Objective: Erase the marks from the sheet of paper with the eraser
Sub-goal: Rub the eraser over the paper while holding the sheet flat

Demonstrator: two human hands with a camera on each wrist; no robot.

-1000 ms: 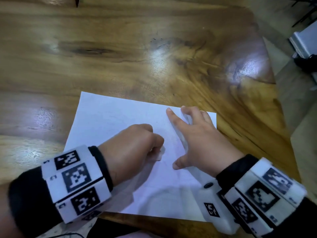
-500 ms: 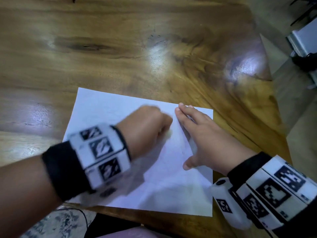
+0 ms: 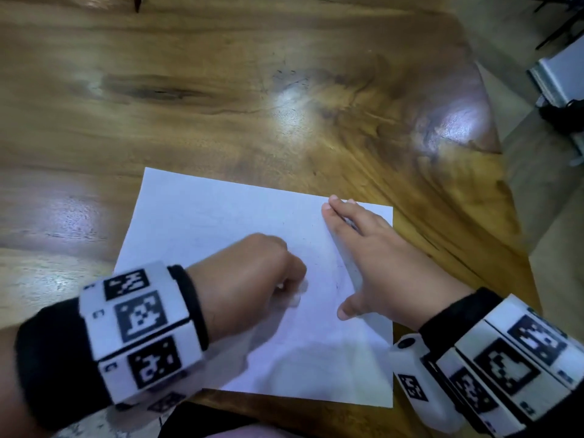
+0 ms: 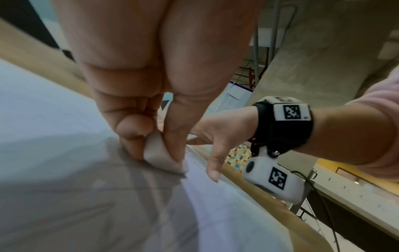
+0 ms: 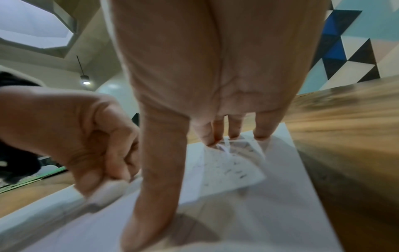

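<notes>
At near left, on glossy wooden table [image 3: 221, 74]: left hand [image 3: 249, 276], fingers curled, pinching white eraser [image 4: 162, 156] between thumb and fingertips; eraser's lower edge pressed against sheet of paper [image 3: 205, 216]. Wrist-mounted marker band [image 3: 139, 336] blurred, suggesting a stroke in progress. Sheet lying flat near table's near edge, far-left part bare and white. Toward centre, between the two hands: faint pencil marks [image 3: 338, 279] on the paper, too light to read. At right: right hand [image 3: 376, 260] spread flat, fingers straight, fingertips and thumb pressing down on the sheet's right part, apart from the left hand. Under those fingertips, in right wrist view: small dark flecks [image 5: 235, 170], either remaining marks or eraser crumbs; cannot tell which.

Step in hand, by judgement: rubbing out marks at mid-sheet while pinning the paper. Task likely well along, given how little remains visible. Next move calls for short strokes over the faint marks between the hands, steady downward hold from the right hand to stop the sheet creasing.

Compared with half a second earlier: left hand drawn back nearer and leftward, away from the right fingertips; right hand in the same flat, pinning pose.
</notes>
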